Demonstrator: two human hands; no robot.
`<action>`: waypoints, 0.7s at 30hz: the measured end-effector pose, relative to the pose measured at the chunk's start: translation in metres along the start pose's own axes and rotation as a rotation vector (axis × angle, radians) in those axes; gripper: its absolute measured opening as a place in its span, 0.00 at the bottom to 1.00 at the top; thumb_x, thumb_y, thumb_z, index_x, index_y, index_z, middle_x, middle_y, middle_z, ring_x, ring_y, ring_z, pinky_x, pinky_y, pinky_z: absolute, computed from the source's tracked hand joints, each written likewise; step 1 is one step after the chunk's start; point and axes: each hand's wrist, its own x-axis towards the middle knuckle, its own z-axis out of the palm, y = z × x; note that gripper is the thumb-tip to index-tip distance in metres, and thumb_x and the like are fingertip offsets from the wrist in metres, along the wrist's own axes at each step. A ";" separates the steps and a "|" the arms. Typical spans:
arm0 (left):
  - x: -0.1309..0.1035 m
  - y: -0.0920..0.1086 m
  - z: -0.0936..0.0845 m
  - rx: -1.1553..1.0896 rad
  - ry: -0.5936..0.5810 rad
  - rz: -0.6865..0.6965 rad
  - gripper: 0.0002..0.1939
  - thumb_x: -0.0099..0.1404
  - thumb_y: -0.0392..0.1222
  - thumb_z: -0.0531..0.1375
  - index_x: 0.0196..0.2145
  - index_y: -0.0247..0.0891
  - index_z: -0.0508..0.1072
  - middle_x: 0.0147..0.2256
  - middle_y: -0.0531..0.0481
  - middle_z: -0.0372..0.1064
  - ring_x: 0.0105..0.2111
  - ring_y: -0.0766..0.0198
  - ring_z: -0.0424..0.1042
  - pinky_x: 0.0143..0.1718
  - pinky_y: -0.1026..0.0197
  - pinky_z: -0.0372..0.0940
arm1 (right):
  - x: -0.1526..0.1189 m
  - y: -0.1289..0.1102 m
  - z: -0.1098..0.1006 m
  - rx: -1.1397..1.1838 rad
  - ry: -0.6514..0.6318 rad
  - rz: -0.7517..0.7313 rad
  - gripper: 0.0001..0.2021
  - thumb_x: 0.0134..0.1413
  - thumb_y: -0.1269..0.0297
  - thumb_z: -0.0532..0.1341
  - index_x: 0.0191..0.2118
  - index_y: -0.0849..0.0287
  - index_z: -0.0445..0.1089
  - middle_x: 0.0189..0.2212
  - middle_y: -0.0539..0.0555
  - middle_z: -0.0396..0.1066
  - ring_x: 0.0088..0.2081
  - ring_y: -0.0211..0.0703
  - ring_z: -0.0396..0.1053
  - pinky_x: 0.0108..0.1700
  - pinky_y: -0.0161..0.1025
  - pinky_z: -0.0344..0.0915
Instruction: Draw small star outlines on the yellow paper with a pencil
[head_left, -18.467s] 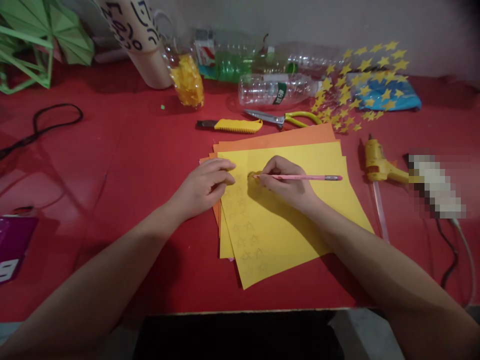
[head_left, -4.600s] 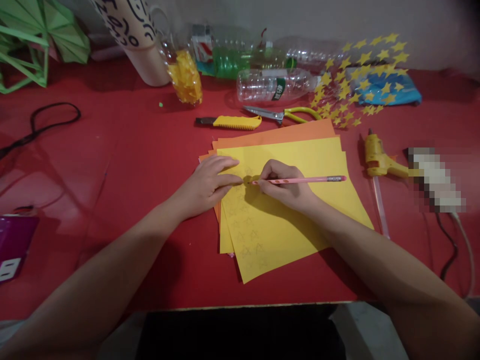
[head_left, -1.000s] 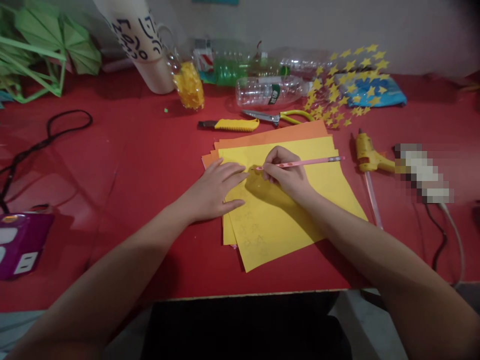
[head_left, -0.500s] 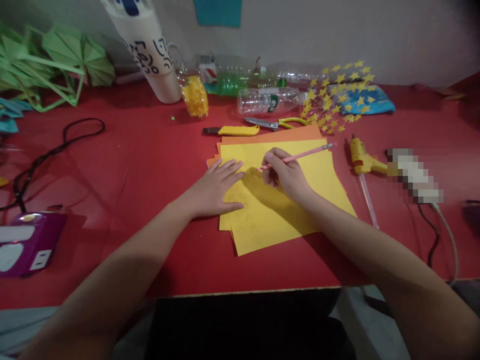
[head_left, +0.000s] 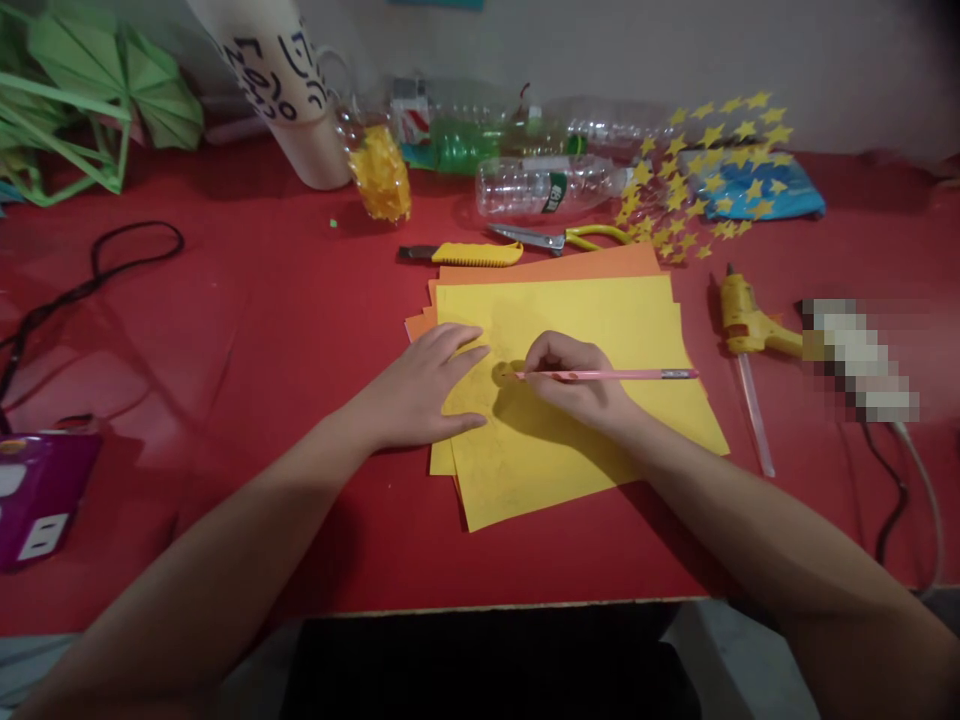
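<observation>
My right hand point(head_left: 577, 385) pinches a pink pencil point(head_left: 630, 375) whose tip points left, at or just over the yellow paper point(head_left: 585, 310). Faint pencil marks run down the paper's left part. With fingers spread, my left hand point(head_left: 424, 385) rests on the left edge of the yellow sheets. Orange sheets point(head_left: 555, 262) stick out from under the yellow ones at the back and left. Beyond the stack lie a yellow utility knife point(head_left: 476, 254) and scissors point(head_left: 592, 238) with yellow handles.
Plastic bottles point(head_left: 525, 188), a tall white tumbler point(head_left: 289, 110) and a cup of yellow pieces point(head_left: 381, 178) line the wall. Yellow stars point(head_left: 690, 190) spread at the back right. A glue gun point(head_left: 746, 315) lies right; a purple box point(head_left: 52, 495) stands left.
My right hand has moved toward me, and the pencil has swung from slanting upward to nearly level. My left fingers have bent slightly. The whole view has shifted a little.
</observation>
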 end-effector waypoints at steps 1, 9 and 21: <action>0.000 -0.001 0.000 -0.005 0.007 0.003 0.37 0.64 0.58 0.61 0.61 0.30 0.61 0.62 0.29 0.54 0.63 0.39 0.53 0.62 0.37 0.55 | 0.000 -0.001 0.000 -0.020 0.003 -0.019 0.05 0.46 0.73 0.58 0.25 0.57 0.62 0.18 0.44 0.61 0.20 0.31 0.53 0.22 0.33 0.47; -0.001 -0.003 0.002 -0.040 0.040 0.016 0.34 0.66 0.59 0.58 0.61 0.35 0.61 0.61 0.33 0.55 0.63 0.42 0.55 0.63 0.39 0.55 | -0.001 -0.004 -0.001 -0.053 -0.026 -0.001 0.06 0.49 0.71 0.59 0.25 0.56 0.62 0.19 0.45 0.63 0.21 0.32 0.57 0.22 0.33 0.51; 0.000 -0.001 0.000 -0.052 0.017 -0.011 0.35 0.66 0.62 0.56 0.61 0.35 0.60 0.62 0.33 0.55 0.63 0.42 0.54 0.63 0.39 0.53 | -0.001 -0.004 -0.002 -0.058 -0.066 -0.005 0.06 0.51 0.70 0.59 0.26 0.57 0.63 0.20 0.45 0.64 0.21 0.31 0.57 0.22 0.34 0.51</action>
